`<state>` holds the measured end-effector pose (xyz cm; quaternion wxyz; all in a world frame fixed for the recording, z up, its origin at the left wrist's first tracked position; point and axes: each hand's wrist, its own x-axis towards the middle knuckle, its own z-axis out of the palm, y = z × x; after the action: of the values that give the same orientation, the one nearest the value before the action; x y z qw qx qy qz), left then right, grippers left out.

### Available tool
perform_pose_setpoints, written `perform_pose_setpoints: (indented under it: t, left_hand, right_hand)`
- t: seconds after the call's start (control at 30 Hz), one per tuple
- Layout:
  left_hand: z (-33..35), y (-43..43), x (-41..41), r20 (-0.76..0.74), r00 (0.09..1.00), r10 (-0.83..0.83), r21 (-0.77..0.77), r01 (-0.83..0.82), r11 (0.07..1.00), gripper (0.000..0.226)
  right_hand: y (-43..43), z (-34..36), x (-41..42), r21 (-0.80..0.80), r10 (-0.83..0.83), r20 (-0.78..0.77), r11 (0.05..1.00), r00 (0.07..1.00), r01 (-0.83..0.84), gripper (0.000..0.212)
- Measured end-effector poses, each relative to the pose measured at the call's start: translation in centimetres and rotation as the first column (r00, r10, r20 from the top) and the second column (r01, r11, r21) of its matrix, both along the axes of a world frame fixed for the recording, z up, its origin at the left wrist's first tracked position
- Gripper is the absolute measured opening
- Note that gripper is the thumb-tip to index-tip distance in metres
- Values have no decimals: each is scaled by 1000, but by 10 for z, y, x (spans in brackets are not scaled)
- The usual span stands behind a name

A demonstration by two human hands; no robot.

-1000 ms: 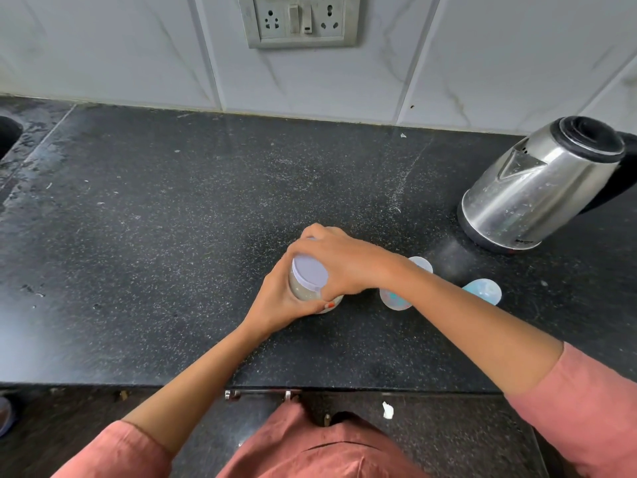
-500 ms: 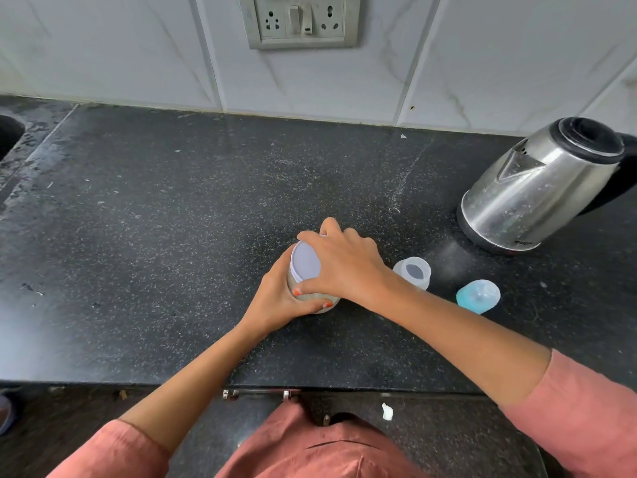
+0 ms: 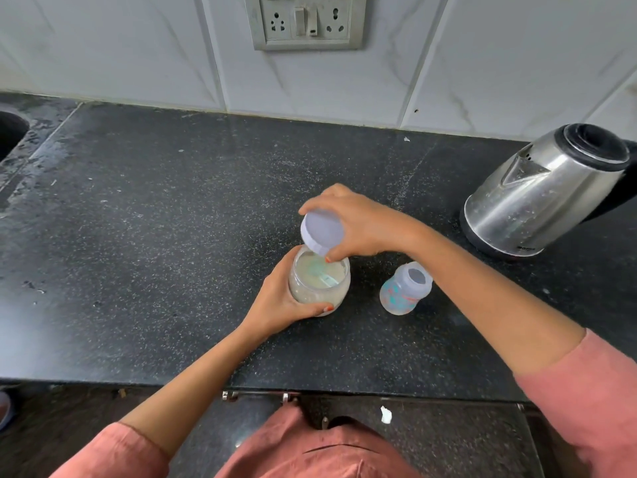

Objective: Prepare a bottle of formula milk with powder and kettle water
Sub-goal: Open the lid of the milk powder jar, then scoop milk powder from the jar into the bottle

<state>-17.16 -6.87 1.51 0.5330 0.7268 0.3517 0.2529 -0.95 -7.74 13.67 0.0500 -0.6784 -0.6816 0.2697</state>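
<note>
L hand (image 3: 275, 301) wraps powder jar (image 3: 319, 282), standing on counter (image 3: 172, 236). R hand (image 3: 362, 225) pinches lid (image 3: 322, 232) by its rim, tilted just above mouth. Set lid aside, clear of open bottle (image 3: 405, 289) beside jar; hold jar steady w/ L hand for scooping.

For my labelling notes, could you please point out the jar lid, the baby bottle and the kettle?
jar lid (image 3: 322, 232), head view, on its flat top.
baby bottle (image 3: 398, 298), head view, on its clear body.
kettle (image 3: 534, 205), head view, on its steel side.
</note>
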Motion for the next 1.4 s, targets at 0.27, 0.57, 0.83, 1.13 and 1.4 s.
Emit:
perform_pose_setpoints:
  t: [0.27,0.57,0.83,1.13,1.4]
  left_hand:
    - [1,1,0,45,998,-31,32,30,999,73]
    - [-4,4,0,53,998,-41,34,39,999,76]
    - [-9,5,1,52,998,-40,14,39,999,83]
    - [-9,5,1,48,998,-45,35,43,998,82]
    - [-6,3,1,48,998,-45,44,43,998,78]
  right_hand:
    - [63,-21,25,-55,-72,98,995,993,77,82]
    - [99,-76,26,-161,32,311,987,950,20,79]
    - [105,-96,21,-168,81,381,986,921,-17,80]
    - [95,-81,28,-62,-9,276,998,961,27,79]
    - [44,-31,26,150,-179,-123,969,976,197,19]
